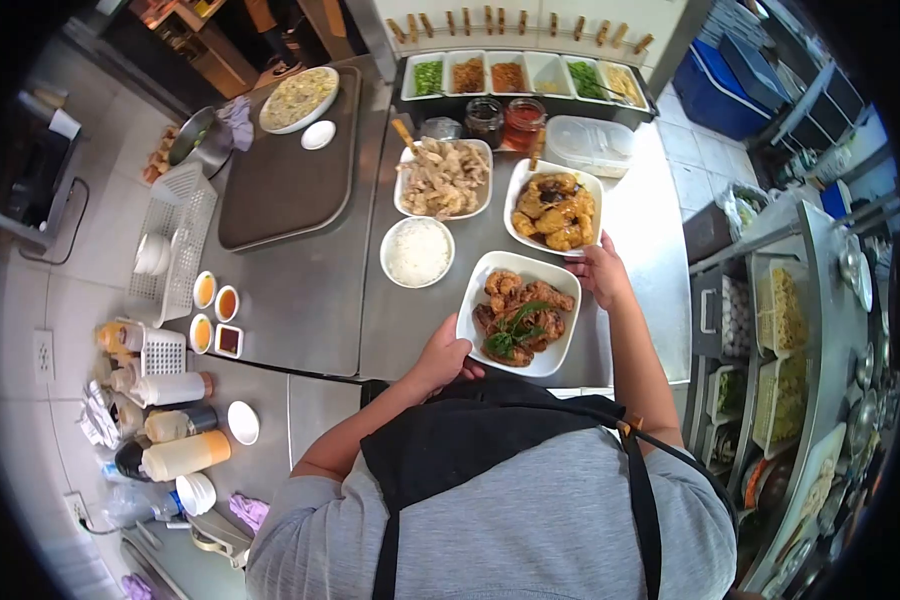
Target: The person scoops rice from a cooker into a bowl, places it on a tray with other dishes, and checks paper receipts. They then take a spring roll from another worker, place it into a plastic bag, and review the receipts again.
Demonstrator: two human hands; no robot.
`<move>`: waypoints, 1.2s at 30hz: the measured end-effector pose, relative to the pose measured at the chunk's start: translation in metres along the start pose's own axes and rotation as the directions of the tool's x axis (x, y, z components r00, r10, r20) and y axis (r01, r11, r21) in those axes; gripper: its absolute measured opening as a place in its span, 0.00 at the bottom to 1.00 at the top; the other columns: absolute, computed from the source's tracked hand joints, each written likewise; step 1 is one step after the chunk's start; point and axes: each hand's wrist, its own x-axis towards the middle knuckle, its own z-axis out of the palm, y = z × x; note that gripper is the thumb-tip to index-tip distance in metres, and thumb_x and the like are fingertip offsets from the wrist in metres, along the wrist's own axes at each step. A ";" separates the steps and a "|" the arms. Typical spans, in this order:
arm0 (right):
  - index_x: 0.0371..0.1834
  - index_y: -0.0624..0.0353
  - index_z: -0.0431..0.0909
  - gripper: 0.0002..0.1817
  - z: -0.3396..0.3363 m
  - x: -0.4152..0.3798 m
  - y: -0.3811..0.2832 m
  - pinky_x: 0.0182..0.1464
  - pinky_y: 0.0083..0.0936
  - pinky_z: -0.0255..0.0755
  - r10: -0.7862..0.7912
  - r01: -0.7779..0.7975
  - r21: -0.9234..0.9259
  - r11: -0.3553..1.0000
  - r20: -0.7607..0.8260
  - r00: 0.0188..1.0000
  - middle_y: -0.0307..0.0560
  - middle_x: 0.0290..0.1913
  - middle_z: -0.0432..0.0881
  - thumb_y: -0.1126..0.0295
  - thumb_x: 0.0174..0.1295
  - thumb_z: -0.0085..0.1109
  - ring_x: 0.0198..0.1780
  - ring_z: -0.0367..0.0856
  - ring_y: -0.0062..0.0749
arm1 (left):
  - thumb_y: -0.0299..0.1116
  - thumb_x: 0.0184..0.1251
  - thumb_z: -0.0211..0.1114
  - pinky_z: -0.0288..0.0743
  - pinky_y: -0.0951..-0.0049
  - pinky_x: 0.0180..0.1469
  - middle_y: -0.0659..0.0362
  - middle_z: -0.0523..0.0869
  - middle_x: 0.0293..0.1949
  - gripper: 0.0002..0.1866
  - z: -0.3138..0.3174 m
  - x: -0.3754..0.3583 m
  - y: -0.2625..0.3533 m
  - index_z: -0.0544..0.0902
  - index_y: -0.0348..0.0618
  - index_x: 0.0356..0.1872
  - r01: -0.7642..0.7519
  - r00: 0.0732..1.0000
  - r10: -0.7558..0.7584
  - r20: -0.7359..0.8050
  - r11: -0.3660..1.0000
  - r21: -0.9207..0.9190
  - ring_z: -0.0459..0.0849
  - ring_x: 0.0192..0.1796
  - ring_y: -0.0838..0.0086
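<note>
A white square bowl of browned chicken with green herbs (523, 318) is near the steel counter's front edge. My left hand (442, 357) grips its left rim, thumb on top and fingers underneath. Just behind it, a white bowl of glazed yellow-brown chicken (556, 210) has my right hand (600, 270) closed at its lower right corner, fingers partly under the rim. Left of these bowls stand a round bowl of white rice (418, 252) and a square bowl of pale fried pieces (444, 178).
Topping trays (507, 77), glass jars (523, 124) and a lidded plastic container (590, 143) line the back. A brown tray (290, 170) lies left, with sauce cups (227, 303) and squeeze bottles (185, 455) nearer. Shelves (770, 340) stand right.
</note>
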 end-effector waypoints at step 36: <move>0.44 0.55 0.61 0.13 0.356 0.076 -0.003 0.27 0.35 0.73 0.150 -0.091 -0.165 0.982 0.389 0.909 0.49 0.33 0.74 0.74 0.55 0.37 0.25 0.75 0.36 | 0.43 0.59 0.50 0.77 0.65 0.22 0.42 0.77 0.34 0.25 -0.423 0.055 0.120 0.64 0.27 0.46 -0.252 0.676 -0.021 -0.737 0.933 -0.258 0.81 0.25 0.59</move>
